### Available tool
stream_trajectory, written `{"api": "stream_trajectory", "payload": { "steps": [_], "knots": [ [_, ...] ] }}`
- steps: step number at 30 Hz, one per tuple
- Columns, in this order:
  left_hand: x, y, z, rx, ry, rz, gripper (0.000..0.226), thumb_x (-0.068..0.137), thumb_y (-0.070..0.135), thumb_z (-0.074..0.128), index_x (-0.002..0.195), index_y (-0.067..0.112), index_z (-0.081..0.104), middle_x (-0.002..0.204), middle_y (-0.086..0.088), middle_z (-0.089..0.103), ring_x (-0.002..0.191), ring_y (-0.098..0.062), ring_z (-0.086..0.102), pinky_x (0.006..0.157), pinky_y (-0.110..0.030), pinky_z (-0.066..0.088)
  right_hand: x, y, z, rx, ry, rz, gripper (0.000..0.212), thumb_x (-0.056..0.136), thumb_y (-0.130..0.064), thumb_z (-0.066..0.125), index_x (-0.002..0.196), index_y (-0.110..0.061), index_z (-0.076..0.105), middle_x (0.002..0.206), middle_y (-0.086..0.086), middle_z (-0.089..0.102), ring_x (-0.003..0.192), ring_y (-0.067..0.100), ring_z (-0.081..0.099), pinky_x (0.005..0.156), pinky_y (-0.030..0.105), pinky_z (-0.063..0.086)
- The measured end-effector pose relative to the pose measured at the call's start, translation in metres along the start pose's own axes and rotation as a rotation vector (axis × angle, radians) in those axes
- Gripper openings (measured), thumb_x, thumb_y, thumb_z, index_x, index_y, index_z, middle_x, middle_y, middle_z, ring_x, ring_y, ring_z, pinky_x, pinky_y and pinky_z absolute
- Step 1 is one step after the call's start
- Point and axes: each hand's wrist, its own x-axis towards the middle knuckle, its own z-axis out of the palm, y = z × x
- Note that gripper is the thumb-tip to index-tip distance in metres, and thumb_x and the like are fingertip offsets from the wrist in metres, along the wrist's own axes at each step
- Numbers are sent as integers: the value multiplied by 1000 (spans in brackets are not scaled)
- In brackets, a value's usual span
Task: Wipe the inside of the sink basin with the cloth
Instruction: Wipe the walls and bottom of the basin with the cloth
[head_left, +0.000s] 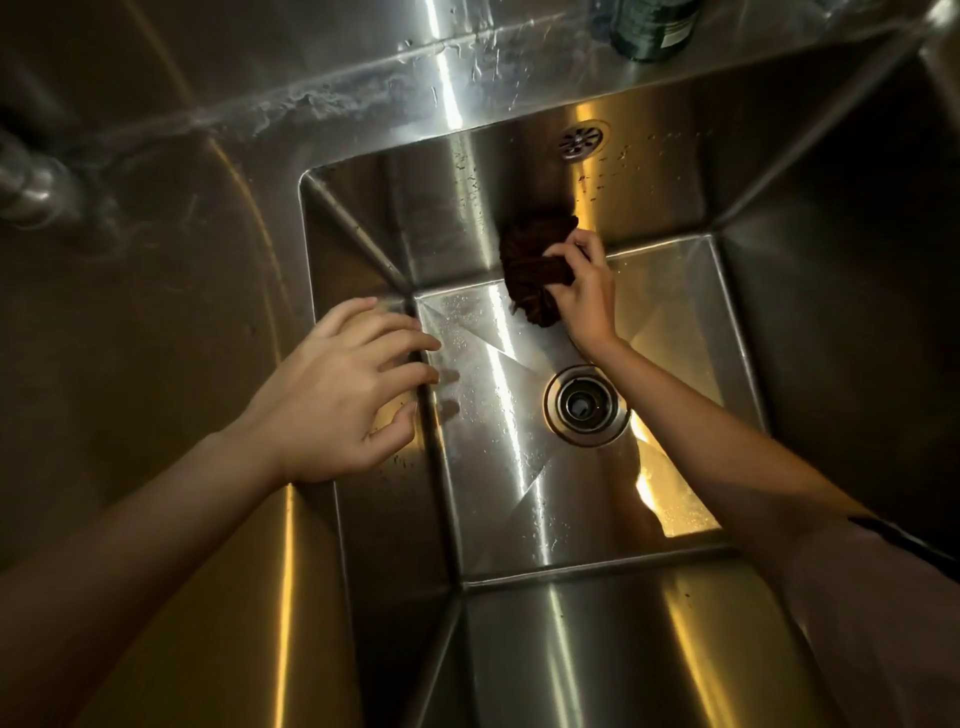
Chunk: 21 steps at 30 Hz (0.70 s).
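Observation:
A deep stainless steel sink basin (519, 499) fills the middle of the view, wet with droplets. A dark brown cloth (535, 260), bunched up, presses against the far wall of the basin just above the floor. My right hand (584, 291) is shut on the cloth from its right side, arm reaching in across the basin. My left hand (343, 384) rests on the left rim of the basin, fingers spread and curled over the edge, holding nothing. The round drain (584, 405) lies in the basin floor, just below my right wrist.
An overflow grille (581, 137) sits high on the far wall. A dark green bottle (652, 26) stands on the wet back ledge. A metal pipe fitting (31, 187) juts in at the far left. Steel counter surrounds the basin on the left and right.

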Motion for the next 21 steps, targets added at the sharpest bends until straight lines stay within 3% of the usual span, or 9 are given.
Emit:
{"api": "stream_trajectory", "payload": {
  "steps": [4, 7, 13, 17, 21],
  "knots": [
    [0, 0, 0, -2, 2, 4, 40, 86, 36, 41, 110, 21, 69, 127, -2, 61, 127, -22, 49, 115, -42, 19, -7, 21, 9, -94, -94, 124, 32, 76, -1, 73, 107, -5, 67, 119, 14, 52, 109, 24, 54, 93, 20, 40],
    [1, 0, -1, -1, 4, 2, 40, 85, 35, 42, 108, 20, 70, 127, -3, 62, 126, -23, 50, 114, -41, 19, -8, 18, 6, -101, -76, 129, 31, 78, 0, 70, 108, -4, 66, 119, 15, 53, 109, 27, 56, 91, 17, 38],
    [1, 1, -1, 1, -9, 3, 40, 86, 37, 41, 109, 22, 70, 127, -1, 62, 126, -22, 49, 114, -43, 21, 6, -24, -52, 3, 66, -56, 30, 74, 5, 64, 104, 0, 65, 120, 18, 53, 114, 25, 53, 97, 12, 36],
    [2, 1, -2, 19, -30, -1, 40, 86, 38, 40, 109, 23, 69, 126, -1, 62, 126, -22, 50, 114, -44, 21, 25, -70, -97, 57, 177, -231, 24, 74, 6, 64, 98, 2, 67, 112, 16, 52, 112, 21, 51, 99, 25, 40],
    [2, 2, -1, 30, -40, -5, 41, 86, 39, 40, 110, 23, 69, 126, -1, 62, 126, -23, 50, 114, -45, 22, 34, -84, -121, 81, 296, -295, 26, 73, 4, 67, 99, 2, 68, 112, 5, 46, 111, 11, 49, 98, 27, 42]
  ]
}}
